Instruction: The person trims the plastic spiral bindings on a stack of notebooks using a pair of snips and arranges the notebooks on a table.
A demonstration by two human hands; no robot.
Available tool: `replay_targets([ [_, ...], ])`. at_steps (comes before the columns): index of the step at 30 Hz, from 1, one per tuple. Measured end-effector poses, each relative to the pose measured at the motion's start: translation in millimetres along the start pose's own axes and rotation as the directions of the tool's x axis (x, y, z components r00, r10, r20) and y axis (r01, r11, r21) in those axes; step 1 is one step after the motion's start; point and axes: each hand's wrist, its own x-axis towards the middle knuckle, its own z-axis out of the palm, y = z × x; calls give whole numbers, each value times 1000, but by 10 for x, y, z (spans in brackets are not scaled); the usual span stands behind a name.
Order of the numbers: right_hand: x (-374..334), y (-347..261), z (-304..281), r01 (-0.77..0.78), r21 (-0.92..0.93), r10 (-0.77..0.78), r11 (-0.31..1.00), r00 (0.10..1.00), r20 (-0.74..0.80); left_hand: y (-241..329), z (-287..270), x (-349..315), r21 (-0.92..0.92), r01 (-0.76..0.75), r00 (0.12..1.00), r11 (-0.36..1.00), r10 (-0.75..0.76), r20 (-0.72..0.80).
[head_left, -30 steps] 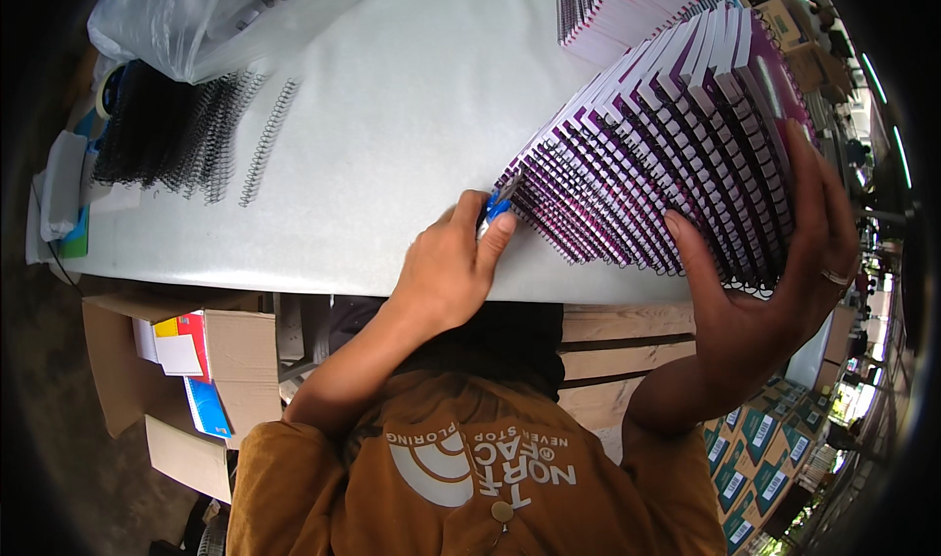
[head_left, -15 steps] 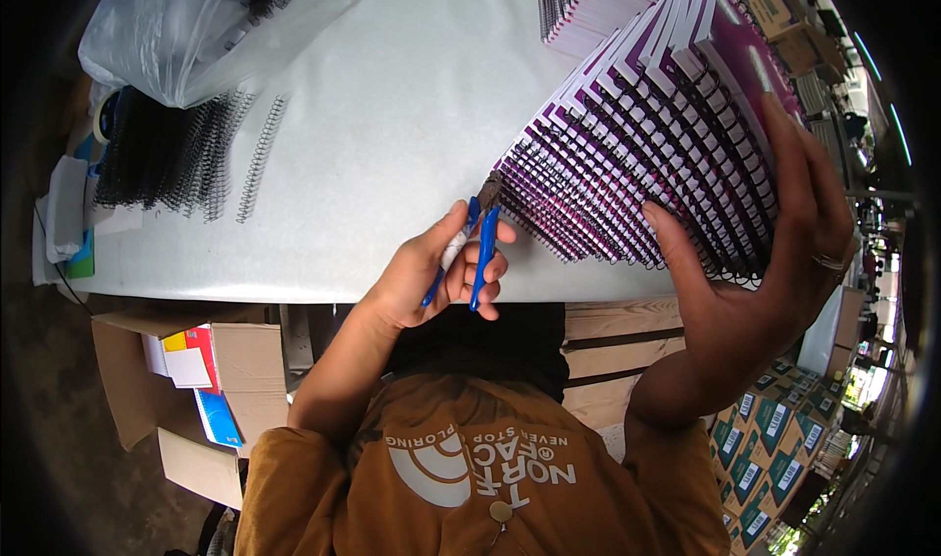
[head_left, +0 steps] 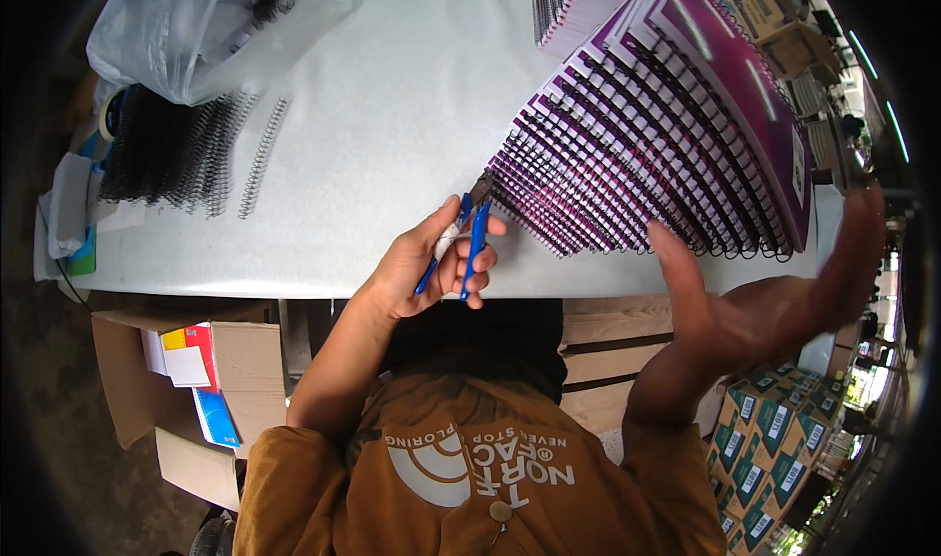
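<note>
Two hands are seen above the white table [head_left: 372, 115]. To the left of the fanned row of purple spiral notebooks [head_left: 667, 125], loose black binding coils [head_left: 172, 159] lie on the tabletop, with a clear plastic bag [head_left: 206, 26] behind them. Blue-handled pliers [head_left: 472, 237] are clamped in the left hand [head_left: 431, 262], fingers curled round the handles; their long axis runs nearly upright in the picture, the dark nose pointed away from the person toward the near-left end of the notebook row, just beside the wire spines. Right of the row's near edge, the right hand [head_left: 765, 301] is held open and blurred, fingers spread, nothing gripped, near the rightmost notebooks.
</note>
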Motion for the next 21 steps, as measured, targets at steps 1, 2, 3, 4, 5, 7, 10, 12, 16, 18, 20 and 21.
replay_targets([
  [1, -125, 20, 20, -35, 60, 38, 998, 997, -61, 61, 74, -29, 277, 4, 988, 961, 39, -152],
  [2, -233, 31, 29, -57, 124, 72, 991, 990, -123, 90, 134, -58, 527, 47, 951, 848, 124, -284],
  [3, -365, 141, 49, -27, 121, 45, 992, 989, -143, -20, 204, -24, 903, 53, 812, 426, 508, -287],
  [4, -580, 182, 182, -74, 141, 98, 987, 981, -166, -23, 222, -20, 881, 58, 835, 469, 461, -300],
  [5, -776, 220, 312, -119, 164, 149, 979, 971, -186, -1, 246, -29, 855, 66, 854, 514, 413, -315],
  [7, -1264, 244, 670, -318, 285, 365, 904, 922, -127, 12, 136, -3, 556, -2, 961, 831, 156, -229],
  [10, -1765, 189, 1127, -596, 595, 628, 539, 755, 188, -10, 4, -6, -59, 0, 997, 998, 4, 71],
  [12, -1795, 136, 1186, -682, 658, 652, 319, 662, 370, -37, -86, 52, -182, 15, 980, 983, 21, 197],
  [16, -1745, 111, 1230, -682, 681, 634, 268, 657, 408, -40, -97, 93, -313, 46, 979, 949, 21, 205],
  [18, -1731, 125, 1225, -676, 677, 633, 291, 667, 395, -46, -118, 109, -386, 89, 977, 918, -6, 212],
  [20, -1706, 109, 1195, -670, 692, 638, 268, 662, 393, 26, 20, 39, 56, 9, 996, 998, -4, -86],
  [21, -1706, 108, 1189, -663, 699, 632, 269, 669, 391, 54, 96, 9, 283, 16, 973, 959, 50, -227],
])
